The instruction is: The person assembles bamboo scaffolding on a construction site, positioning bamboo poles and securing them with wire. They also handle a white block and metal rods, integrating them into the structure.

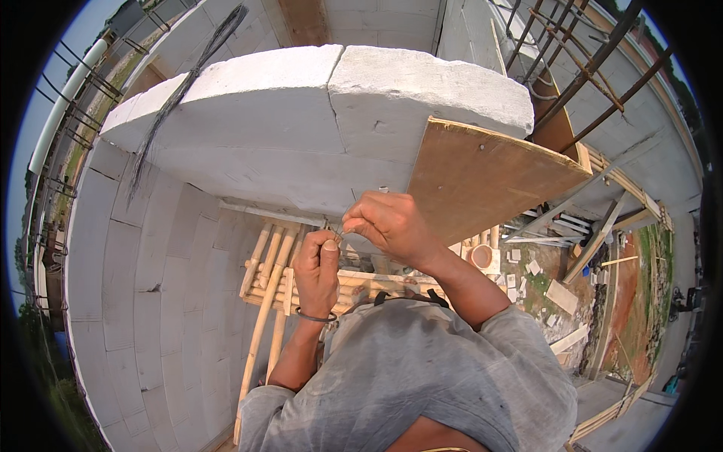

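Close together in front of the block wall, both my hands are closed in a pinch. My left hand is a fist, thumb upward, with a thin wire coming from its top. Higher and to the right, my right hand pinches the same wire between thumb and fingertips. The wire is so fine that its ends cannot be made out. A bundle of long dark tie wires hangs over the top of the white block wall, left of my hands. Beside my right hand, a brown plywood panel leans against the wall.
Rusty rebar sticks up at the upper right. A bamboo scaffold is below my hands, with a round bucket to its right. Another block wall rises on the left. Rubble and planks lie far below at right.
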Motion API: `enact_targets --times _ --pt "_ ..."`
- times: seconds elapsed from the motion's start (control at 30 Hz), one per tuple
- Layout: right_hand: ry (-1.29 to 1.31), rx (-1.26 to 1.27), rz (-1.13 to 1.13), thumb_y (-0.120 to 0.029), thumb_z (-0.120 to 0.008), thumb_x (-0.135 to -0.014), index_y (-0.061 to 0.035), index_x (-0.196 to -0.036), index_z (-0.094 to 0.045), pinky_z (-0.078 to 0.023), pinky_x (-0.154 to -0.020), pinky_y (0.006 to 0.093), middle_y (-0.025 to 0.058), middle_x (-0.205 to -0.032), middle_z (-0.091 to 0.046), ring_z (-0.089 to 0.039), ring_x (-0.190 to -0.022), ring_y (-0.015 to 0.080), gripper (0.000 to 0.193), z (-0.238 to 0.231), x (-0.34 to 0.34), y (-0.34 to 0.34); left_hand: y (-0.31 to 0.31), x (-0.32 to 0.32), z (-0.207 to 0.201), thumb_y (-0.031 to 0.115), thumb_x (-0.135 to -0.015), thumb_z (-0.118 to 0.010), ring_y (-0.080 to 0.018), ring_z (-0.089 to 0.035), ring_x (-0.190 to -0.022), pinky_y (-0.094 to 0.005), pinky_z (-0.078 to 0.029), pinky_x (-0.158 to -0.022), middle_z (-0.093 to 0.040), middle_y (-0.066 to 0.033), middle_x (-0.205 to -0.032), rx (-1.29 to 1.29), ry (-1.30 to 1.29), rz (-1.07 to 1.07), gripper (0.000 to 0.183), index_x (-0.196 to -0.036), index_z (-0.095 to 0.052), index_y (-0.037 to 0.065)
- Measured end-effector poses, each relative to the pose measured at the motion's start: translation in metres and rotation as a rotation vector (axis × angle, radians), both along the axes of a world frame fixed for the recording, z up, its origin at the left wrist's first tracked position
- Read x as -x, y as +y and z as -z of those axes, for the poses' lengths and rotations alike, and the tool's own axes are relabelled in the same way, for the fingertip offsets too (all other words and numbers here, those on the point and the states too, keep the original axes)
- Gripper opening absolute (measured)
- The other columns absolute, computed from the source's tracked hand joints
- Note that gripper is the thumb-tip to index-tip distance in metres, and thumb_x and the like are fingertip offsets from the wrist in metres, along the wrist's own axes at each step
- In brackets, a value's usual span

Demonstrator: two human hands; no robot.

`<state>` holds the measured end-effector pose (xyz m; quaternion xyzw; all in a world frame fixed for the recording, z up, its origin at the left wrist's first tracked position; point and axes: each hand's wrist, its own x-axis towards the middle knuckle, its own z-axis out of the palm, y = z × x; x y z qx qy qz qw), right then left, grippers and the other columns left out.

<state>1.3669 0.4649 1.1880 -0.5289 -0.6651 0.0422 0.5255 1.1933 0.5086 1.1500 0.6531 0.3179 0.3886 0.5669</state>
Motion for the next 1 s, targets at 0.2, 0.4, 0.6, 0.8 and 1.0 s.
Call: enact_targets --times 0.2,0.4,0.6,0.8,1.0 --pt "-0.302 -0.261 0.164 -0.025 -0.069 -0.084 -0.0077 -0.075 -0.061 -0.044 -0.054 0.0304 0.0009 -0.071 -0.059 -0.059 -0.066 0.0176 0.021 -0.006 -0.006 0.001 0.002 -0.003 -0.002 0.019 -0.099 -0.053 -0.0065 -0.042 -0.062 -0.0242 -0.035 -0.054 -0.049 0.0007 -0.07 -0.045 0.047 0.008 0.019 -0.096 -0.06 0.001" --pt "-0.071 0.215 -0.002 -0.019 -0.068 -0.083 -0.0048 -0.078 -0.06 -0.048 -0.058 0.0369 0.0066 -0.079 -0.062 -0.06 -0.069 0.0235 0.017 0.017 -0.02 -0.01 0.002 -0.008 0.002 0.014 -0.095 -0.055 -0.0131 -0.049 -0.062 -0.0284 -0.041 -0.057 -0.059 -0.0069 -0.072 -0.38 0.196 0.089 0.018 -0.091 -0.062 -0.002" --pt "0.137 0.185 -0.175 -0.024 -0.066 -0.085 -0.0054 -0.092 -0.066 -0.048 -0.067 0.0355 0.0094 -0.084 -0.064 -0.06 -0.073 0.0252 0.02 0.014 -0.027 -0.025 0.008 0.002 0.013 0.016 -0.093 -0.06 -0.0055 -0.042 -0.059 -0.0233 -0.034 -0.052 -0.051 0.0016 -0.065 -0.061 0.082 0.238 0.02 -0.083 -0.06 -0.001" --pt "-0.433 -0.116 0.029 -0.022 -0.07 -0.082 -0.0049 -0.091 -0.066 -0.048 -0.065 0.0342 0.0051 -0.078 -0.062 -0.061 -0.071 0.0242 0.02 0.017 -0.024 -0.035 0.015 0.004 0.017 0.015 -0.095 -0.057 -0.0051 -0.041 -0.059 -0.0228 -0.034 -0.052 -0.051 0.0042 -0.067 0.099 0.012 0.258 0.019 -0.085 -0.061 -0.001" --pt "0.564 0.859 -0.171 -0.023 -0.069 -0.082 -0.0046 -0.092 -0.066 -0.047 -0.056 0.0352 0.0027 -0.07 -0.058 -0.059 -0.061 0.0232 0.021 0.03 -0.027 -0.042 0.004 -0.013 0.014 0.011 -0.092 -0.059 -0.0078 -0.047 -0.061 -0.0254 -0.038 -0.054 -0.055 0.0013 -0.07 -0.417 0.205 0.262 0.015 -0.088 -0.063 -0.003"
